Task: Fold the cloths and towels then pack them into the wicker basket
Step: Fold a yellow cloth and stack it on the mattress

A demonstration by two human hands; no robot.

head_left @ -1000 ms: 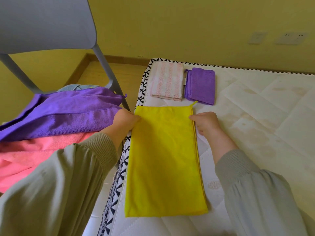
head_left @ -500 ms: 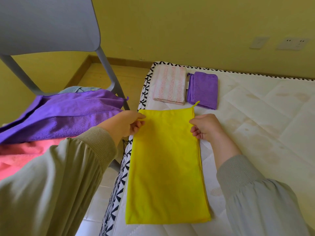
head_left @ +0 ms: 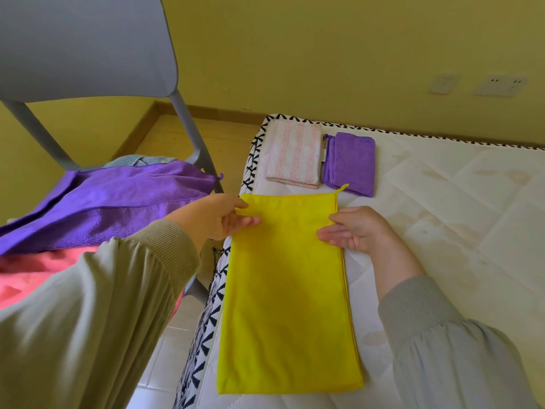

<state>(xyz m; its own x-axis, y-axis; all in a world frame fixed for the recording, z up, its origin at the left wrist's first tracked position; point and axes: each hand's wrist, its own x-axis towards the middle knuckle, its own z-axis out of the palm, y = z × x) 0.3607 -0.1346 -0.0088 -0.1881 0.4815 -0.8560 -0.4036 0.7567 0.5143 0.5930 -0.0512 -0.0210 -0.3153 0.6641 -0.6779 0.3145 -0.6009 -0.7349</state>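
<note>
On the chair [head_left: 88, 39] at left, a purple towel [head_left: 112, 202] lies heaped over a pink towel [head_left: 35, 278], both unfolded. The left hand [head_left: 219, 219] pinches the far left corner of the yellow cloth [head_left: 289, 290] between thumb and fingers. That cloth lies flat as a long strip along the mattress [head_left: 457, 231] edge, its loop [head_left: 342, 188] at the far right corner. Beyond it sit a folded striped towel [head_left: 295, 154] and a folded purple cloth [head_left: 351, 163]. The right hand [head_left: 356, 231] rests on the strip's right edge, fingers nearly straight, gripping nothing. The strip looks thin, light and limp. It would likely sag unless both far corners are pinched and carried to the near hem.
</note>
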